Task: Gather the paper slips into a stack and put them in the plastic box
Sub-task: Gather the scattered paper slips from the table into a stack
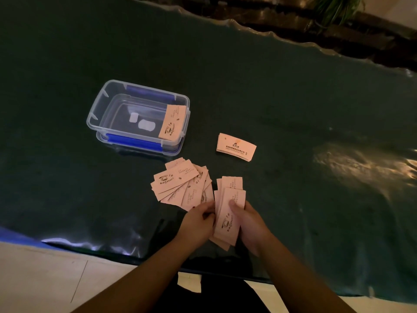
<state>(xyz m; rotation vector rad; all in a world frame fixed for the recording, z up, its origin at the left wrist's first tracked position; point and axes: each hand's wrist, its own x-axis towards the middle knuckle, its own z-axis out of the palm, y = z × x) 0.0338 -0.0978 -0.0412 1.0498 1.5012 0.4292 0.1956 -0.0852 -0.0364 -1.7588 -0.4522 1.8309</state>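
Several pale pink paper slips printed with a coffee cup lie fanned out (pixel 180 185) on the dark green table. My right hand (pixel 248 224) holds a rough stack of slips (pixel 229 213), thumb on top. My left hand (pixel 198 221) touches the stack's left edge and the lower end of the fan. A neat separate stack (pixel 236 147) lies further back to the right. The clear plastic box (pixel 99 114) with blue clips stands at the left, open, with a few slips (pixel 172 122) leaning inside against its right wall.
The table's near edge (pixel 94 250) runs just below my wrists, with pale floor tiles beneath. A wavy clear cover edge (pixel 259 28) borders the far side, with a plant (pixel 334 10) beyond. Two small white patches (pixel 142 123) show at the box's bottom.
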